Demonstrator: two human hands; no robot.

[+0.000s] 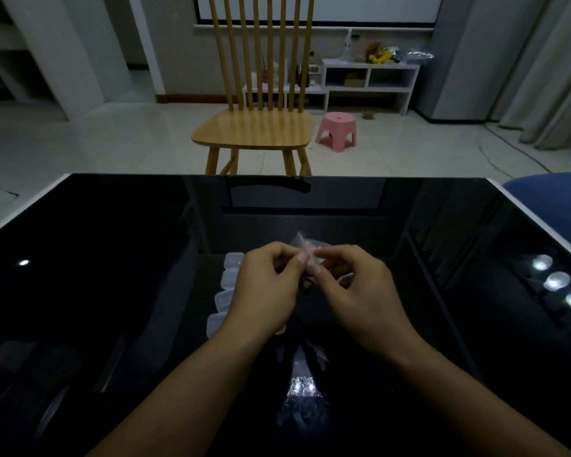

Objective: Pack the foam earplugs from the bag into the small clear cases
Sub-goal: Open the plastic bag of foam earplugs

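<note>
- Left hand (264,285) and right hand (353,288) together above the counter (112,258), both pinching the bag (302,242).
- Bag: thin, light, slippery film; grip at its mouth edges.
- Earplugs probably soft; clear cases (226,285) just left, light, likely to skid.

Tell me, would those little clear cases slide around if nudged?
Probably. The clear cases look like thin, light plastic lying flat in a row on the glossy black table, so a nudge would likely skate them. Being flat, they seem unlikely to roll or tip.
</note>
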